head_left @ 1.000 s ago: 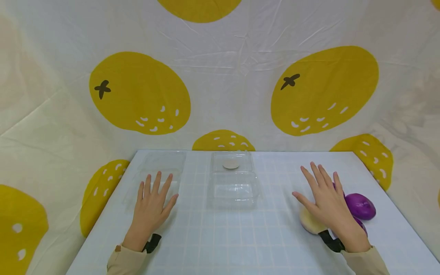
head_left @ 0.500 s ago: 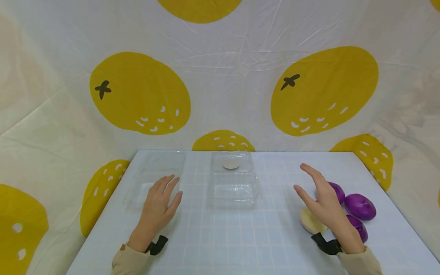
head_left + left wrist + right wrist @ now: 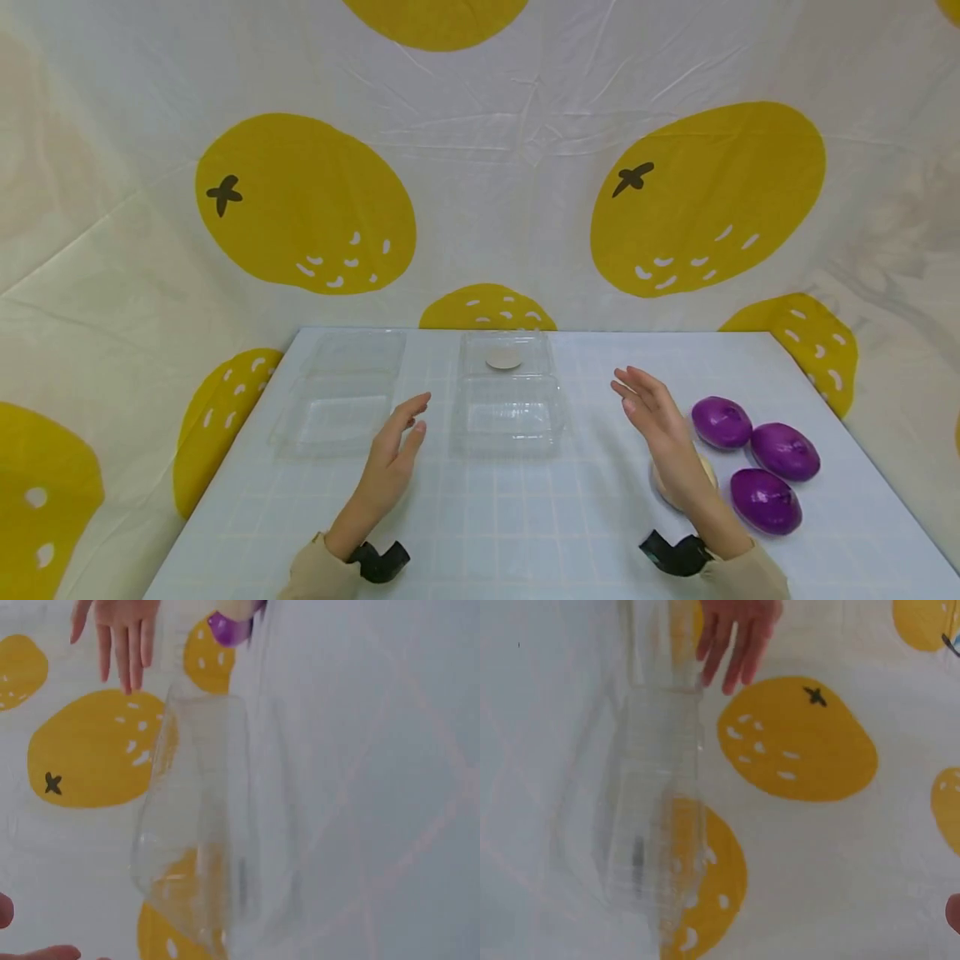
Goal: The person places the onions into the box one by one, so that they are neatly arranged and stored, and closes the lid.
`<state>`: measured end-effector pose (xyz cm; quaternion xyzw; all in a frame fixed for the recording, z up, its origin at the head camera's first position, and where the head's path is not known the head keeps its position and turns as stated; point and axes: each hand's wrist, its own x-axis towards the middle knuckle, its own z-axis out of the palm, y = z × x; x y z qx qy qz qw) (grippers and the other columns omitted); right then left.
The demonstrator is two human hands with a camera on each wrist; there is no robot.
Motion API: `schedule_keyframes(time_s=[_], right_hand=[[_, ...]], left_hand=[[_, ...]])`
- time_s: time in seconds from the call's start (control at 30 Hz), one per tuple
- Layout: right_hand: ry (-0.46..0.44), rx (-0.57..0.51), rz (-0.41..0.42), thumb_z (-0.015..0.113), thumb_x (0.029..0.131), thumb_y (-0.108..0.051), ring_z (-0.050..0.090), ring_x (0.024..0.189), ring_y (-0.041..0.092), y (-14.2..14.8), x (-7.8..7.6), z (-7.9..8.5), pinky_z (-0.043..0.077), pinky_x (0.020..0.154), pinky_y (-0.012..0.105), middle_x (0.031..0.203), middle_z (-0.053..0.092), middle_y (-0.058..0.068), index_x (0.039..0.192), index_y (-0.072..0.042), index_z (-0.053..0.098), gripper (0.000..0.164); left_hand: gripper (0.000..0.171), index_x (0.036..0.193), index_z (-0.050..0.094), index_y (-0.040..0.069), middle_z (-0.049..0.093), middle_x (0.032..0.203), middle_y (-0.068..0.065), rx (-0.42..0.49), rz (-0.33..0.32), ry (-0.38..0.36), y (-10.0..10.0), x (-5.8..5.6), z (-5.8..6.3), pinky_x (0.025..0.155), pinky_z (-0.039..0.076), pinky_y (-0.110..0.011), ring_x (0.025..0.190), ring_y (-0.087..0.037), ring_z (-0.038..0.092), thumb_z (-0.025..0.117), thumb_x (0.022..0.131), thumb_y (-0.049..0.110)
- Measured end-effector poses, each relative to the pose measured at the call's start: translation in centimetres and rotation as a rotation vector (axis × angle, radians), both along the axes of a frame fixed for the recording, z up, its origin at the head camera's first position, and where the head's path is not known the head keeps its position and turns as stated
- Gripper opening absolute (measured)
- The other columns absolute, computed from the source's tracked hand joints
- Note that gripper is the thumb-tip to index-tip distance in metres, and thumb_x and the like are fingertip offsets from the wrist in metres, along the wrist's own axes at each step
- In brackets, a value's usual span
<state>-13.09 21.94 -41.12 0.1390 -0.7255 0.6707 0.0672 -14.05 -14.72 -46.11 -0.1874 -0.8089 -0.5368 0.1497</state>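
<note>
My left hand (image 3: 386, 467) hovers over the table, holding nothing, its fingers extended and slightly bent, palm turned inward. It is between two clear plastic clamshell boxes, one at the left (image 3: 337, 417) and one in the middle (image 3: 512, 412), both with lids folded back. My right hand (image 3: 670, 446) is in the air on the other side, also holding nothing, fingers nearly straight and pointing inward. It partly covers a cream-coloured round thing (image 3: 707, 472). Right of it lie three glossy purple rounded things, like onions: a far one (image 3: 722, 422), a right one (image 3: 785, 452) and a near one (image 3: 766, 501).
A pale checked cloth covers the table (image 3: 510, 533). A whitish oval label (image 3: 503, 358) shows on the middle box's lid. Behind the table hangs a white curtain (image 3: 502, 192) printed with yellow fruit. Each wrist wears a black strap.
Both hands have moved inward, towards each other, and turned from palms down with spread fingers to palms facing inward with fingers closer together. The boxes and purple things have stayed put.
</note>
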Motion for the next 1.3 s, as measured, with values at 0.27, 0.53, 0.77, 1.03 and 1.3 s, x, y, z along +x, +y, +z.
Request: schedule_keyframes(time_s=[0.27, 0.53, 0.77, 1.03, 1.3], right_hand=[[-0.244, -0.312, 0.19, 0.03, 0.109, -0.018, 0.025, 0.147, 0.025, -1.8, -2.0, -4.2, 0.02, 0.121, 0.033, 0.159, 0.014, 0.023, 0.154, 0.002, 0.005, 0.054], [-0.426, -0.59, 0.443, 0.02, 0.107, -0.013, -0.027, 0.146, 0.029, -3.5, -3.0, -8.3, -0.017, 0.118, 0.043, 0.159, -0.029, 0.016, 0.149, 0.001, -0.027, 0.064], [-0.463, -0.521, 0.45, 0.022, 0.108, -0.011, -0.02, 0.149, 0.024, -4.3, -3.0, -10.1, -0.013, 0.12, 0.04, 0.163, -0.022, 0.012, 0.153, -0.001, -0.02, 0.063], [-0.435, -0.349, 0.38, 0.031, 0.108, -0.015, -0.009, 0.151, 0.027, -4.7, -3.0, -10.5, 0.001, 0.121, 0.031, 0.165, -0.009, 0.016, 0.155, 0.004, -0.007, 0.063], [-0.442, -0.368, 0.233, 0.041, 0.104, -0.007, 0.004, 0.151, 0.029, -5.0, -3.0, -10.4, 0.028, 0.108, 0.012, 0.164, 0.006, 0.018, 0.153, 0.006, 0.011, 0.059]], left_hand=[[0.052, 0.153, 0.024, -0.005, 0.026, 0.159, -0.021, 0.381, -0.112, -0.42, 2.1, -1.5, -2.4, 0.118, 0.027, -0.038, 0.146, -0.036, 0.028, 0.037, 0.108, 0.015], [0.064, 0.158, 0.006, 0.001, 0.012, 0.165, -0.014, 0.589, -0.18, -0.592, 3.4, -2.7, -4.1, 0.122, 0.009, -0.047, 0.151, -0.028, 0.011, 0.037, 0.108, 0.028], [0.067, 0.158, 0.005, 0.002, 0.008, 0.165, -0.014, 0.582, -0.298, -0.607, 3.0, -3.3, -5.6, 0.122, 0.008, -0.042, 0.152, -0.024, 0.005, 0.041, 0.108, 0.029], [0.064, 0.158, 0.013, 0.002, 0.01, 0.165, -0.015, 0.544, -0.304, -0.583, 2.5, -3.5, -6.4, 0.121, 0.012, -0.043, 0.152, -0.027, 0.006, 0.047, 0.105, 0.014], [0.069, 0.153, 0.028, 0.001, 0.021, 0.162, -0.016, 0.48, -0.24, -0.562, 3.0, -3.6, -6.3, 0.12, 0.02, -0.046, 0.15, -0.032, 0.017, 0.064, 0.095, 0.006]])
